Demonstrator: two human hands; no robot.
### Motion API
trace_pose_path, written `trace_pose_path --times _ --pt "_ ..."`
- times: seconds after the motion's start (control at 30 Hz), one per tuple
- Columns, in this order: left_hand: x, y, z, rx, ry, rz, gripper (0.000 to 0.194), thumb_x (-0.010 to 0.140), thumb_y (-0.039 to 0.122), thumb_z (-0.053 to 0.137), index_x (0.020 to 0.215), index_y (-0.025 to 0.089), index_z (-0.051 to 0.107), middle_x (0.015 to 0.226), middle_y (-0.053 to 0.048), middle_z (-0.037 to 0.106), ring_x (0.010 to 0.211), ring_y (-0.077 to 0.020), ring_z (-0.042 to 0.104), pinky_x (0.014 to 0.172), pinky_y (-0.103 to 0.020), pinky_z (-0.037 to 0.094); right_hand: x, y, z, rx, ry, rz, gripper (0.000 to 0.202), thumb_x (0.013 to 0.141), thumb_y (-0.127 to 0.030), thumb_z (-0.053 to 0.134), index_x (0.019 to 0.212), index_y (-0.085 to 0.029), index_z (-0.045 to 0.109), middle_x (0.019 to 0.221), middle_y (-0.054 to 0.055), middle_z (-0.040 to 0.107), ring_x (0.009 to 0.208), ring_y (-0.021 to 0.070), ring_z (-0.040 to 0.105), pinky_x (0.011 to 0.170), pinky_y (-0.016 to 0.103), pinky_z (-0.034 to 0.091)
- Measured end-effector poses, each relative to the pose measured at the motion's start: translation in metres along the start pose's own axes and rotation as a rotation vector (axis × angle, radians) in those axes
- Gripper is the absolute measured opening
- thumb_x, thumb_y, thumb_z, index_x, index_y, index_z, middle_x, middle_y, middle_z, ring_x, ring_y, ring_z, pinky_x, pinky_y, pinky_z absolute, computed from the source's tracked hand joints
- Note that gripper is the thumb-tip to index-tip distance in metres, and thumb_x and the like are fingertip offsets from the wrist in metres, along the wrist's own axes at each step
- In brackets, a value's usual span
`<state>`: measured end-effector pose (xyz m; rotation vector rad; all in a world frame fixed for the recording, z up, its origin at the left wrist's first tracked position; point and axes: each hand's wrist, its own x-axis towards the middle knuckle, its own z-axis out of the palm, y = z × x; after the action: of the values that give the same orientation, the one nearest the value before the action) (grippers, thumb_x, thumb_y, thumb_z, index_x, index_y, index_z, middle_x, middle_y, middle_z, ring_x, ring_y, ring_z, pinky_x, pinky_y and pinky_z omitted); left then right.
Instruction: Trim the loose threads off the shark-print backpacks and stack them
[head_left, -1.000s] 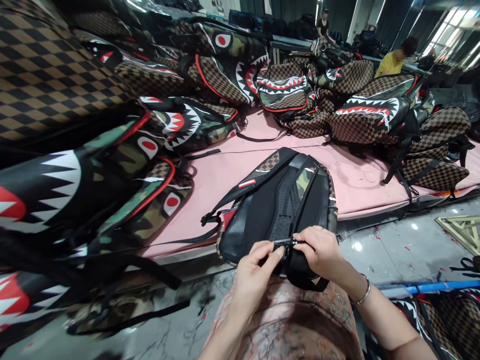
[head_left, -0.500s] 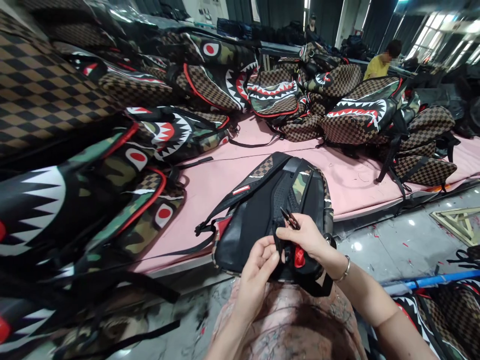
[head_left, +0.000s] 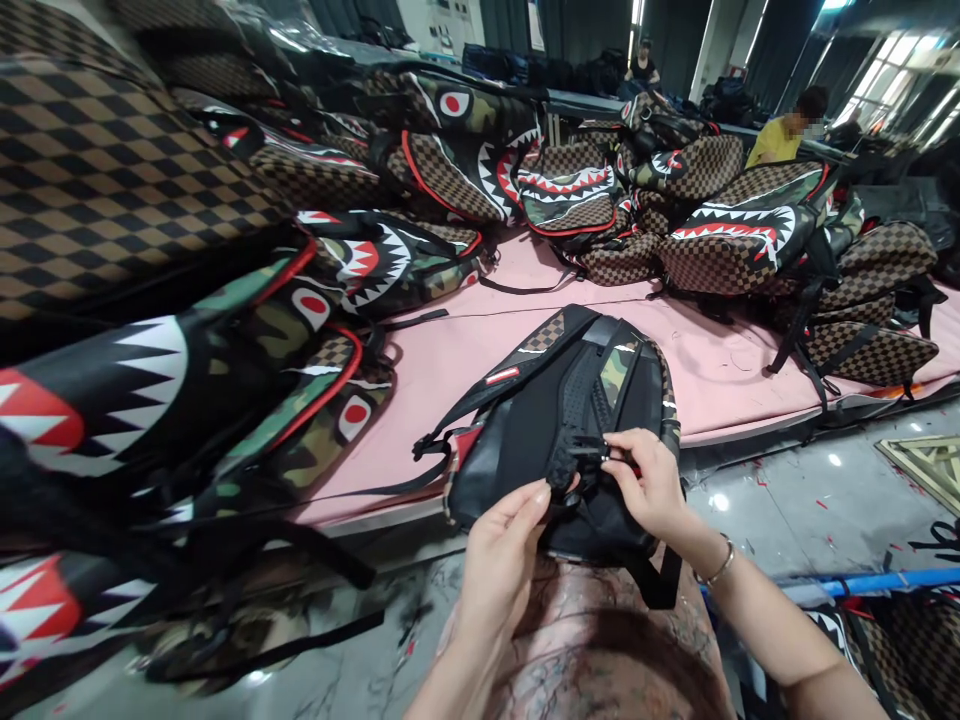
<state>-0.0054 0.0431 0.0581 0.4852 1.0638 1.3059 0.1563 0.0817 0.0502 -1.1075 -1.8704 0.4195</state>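
A black backpack (head_left: pixel 517 440) with checkered and camouflage trim lies back side up at the near edge of the pink table (head_left: pixel 480 340). Over its lower part, my left hand (head_left: pixel 514 530) pinches a bunched black strap (head_left: pixel 561 468). My right hand (head_left: pixel 649 480), with a bracelet at the wrist, is closed just to the right on a small dark tool (head_left: pixel 592 447), which looks like thread snips pointing left. The exact spot where the tool meets the strap is too small to tell.
Shark-mouth backpacks (head_left: pixel 720 235) are heaped along the table's far side, with more (head_left: pixel 262 380) close on the left. A blue bar (head_left: pixel 862 582) and further bags are at lower right. Two people (head_left: pixel 780 140) are in the background.
My right hand has moved slightly right and turned, and the tool now points left between its fingertips. My left hand still pinches the strap. The red piece beneath my right hand no longer shows.
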Motion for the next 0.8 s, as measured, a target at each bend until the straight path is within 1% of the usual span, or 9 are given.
trace_pose_path --times 0.07,0.1,0.13,0.2,0.3,0.4,0.53,0.67,0.8 --pt "-0.001 0.004 0.001 -0.013 -0.013 -0.022 0.025 0.056 0.030 0.076 0.075 0.014 0.073 0.078 -0.008 0.073 0.080 -0.0215 0.065 0.078 -0.031 0.048 -0.004 0.006 -0.005 -0.075 -0.007 -0.191 0.013 0.086 -0.018 0.048 0.096 -0.017 0.056 0.081 0.006 0.063 0.075 0.0173 0.057 0.069 0.031 0.043" --pt "-0.002 0.005 0.001 -0.022 -0.019 -0.036 0.025 0.057 0.029 0.076 0.077 0.013 0.073 0.079 -0.008 0.073 0.081 -0.0212 0.065 0.078 -0.030 0.048 -0.005 0.009 -0.007 -0.101 -0.012 -0.254 0.012 0.086 -0.017 0.048 0.095 -0.017 0.056 0.080 0.006 0.064 0.075 0.0176 0.058 0.068 0.031 0.043" --pt "-0.002 0.006 0.001 -0.033 -0.024 -0.054 0.025 0.058 0.028 0.075 0.077 0.013 0.073 0.079 -0.009 0.073 0.081 -0.0207 0.065 0.078 -0.029 0.048 -0.006 0.011 -0.009 -0.123 -0.015 -0.296 0.012 0.087 -0.016 0.048 0.095 -0.016 0.056 0.080 0.006 0.065 0.075 0.0178 0.058 0.067 0.031 0.043" --pt "-0.002 0.008 0.002 -0.068 -0.024 -0.091 0.025 0.058 0.026 0.075 0.078 0.012 0.073 0.079 -0.009 0.073 0.081 -0.0194 0.065 0.077 -0.027 0.049 -0.007 0.012 -0.011 -0.158 -0.024 -0.334 0.014 0.087 -0.016 0.048 0.097 -0.016 0.056 0.079 0.007 0.065 0.073 0.0178 0.058 0.065 0.031 0.044" --pt "-0.001 0.009 0.003 -0.132 -0.004 -0.131 0.024 0.055 0.023 0.077 0.074 0.011 0.073 0.075 -0.009 0.073 0.074 -0.0164 0.065 0.075 -0.024 0.049 -0.008 0.011 -0.011 -0.175 -0.045 -0.336 0.016 0.087 -0.018 0.048 0.100 -0.016 0.057 0.082 0.008 0.065 0.074 0.0179 0.058 0.065 0.032 0.046" --pt "-0.001 0.010 0.004 -0.170 0.016 -0.140 0.024 0.052 0.022 0.079 0.072 0.011 0.073 0.072 -0.008 0.073 0.069 -0.0143 0.064 0.072 -0.023 0.050 -0.011 0.008 -0.008 -0.188 -0.053 -0.320 0.017 0.087 -0.019 0.048 0.101 -0.016 0.057 0.083 0.008 0.065 0.076 0.0183 0.058 0.067 0.032 0.046" --pt "-0.003 0.008 0.005 -0.153 0.015 -0.131 0.026 0.053 0.023 0.079 0.074 0.010 0.073 0.073 -0.007 0.073 0.070 -0.0141 0.064 0.070 -0.021 0.050 -0.014 0.005 -0.005 -0.219 -0.075 -0.289 0.017 0.087 -0.018 0.048 0.101 -0.015 0.057 0.084 0.008 0.065 0.077 0.0188 0.057 0.068 0.032 0.046" --pt "-0.005 0.005 0.006 -0.130 0.023 -0.107 0.026 0.053 0.023 0.078 0.075 0.011 0.073 0.074 -0.007 0.073 0.073 -0.0151 0.065 0.071 -0.021 0.049 -0.015 0.004 -0.005 -0.237 -0.102 -0.282 0.013 0.087 -0.018 0.049 0.095 -0.016 0.059 0.082 0.006 0.067 0.075 0.0182 0.058 0.066 0.032 0.043" --pt "-0.005 0.004 0.006 -0.126 0.027 -0.093 0.026 0.054 0.023 0.078 0.076 0.011 0.073 0.077 -0.008 0.073 0.077 -0.0182 0.065 0.073 -0.025 0.050 -0.016 0.003 -0.004 -0.178 -0.030 -0.231 0.013 0.088 -0.017 0.047 0.085 -0.016 0.059 0.077 0.006 0.066 0.069 0.0165 0.057 0.064 0.030 0.043"
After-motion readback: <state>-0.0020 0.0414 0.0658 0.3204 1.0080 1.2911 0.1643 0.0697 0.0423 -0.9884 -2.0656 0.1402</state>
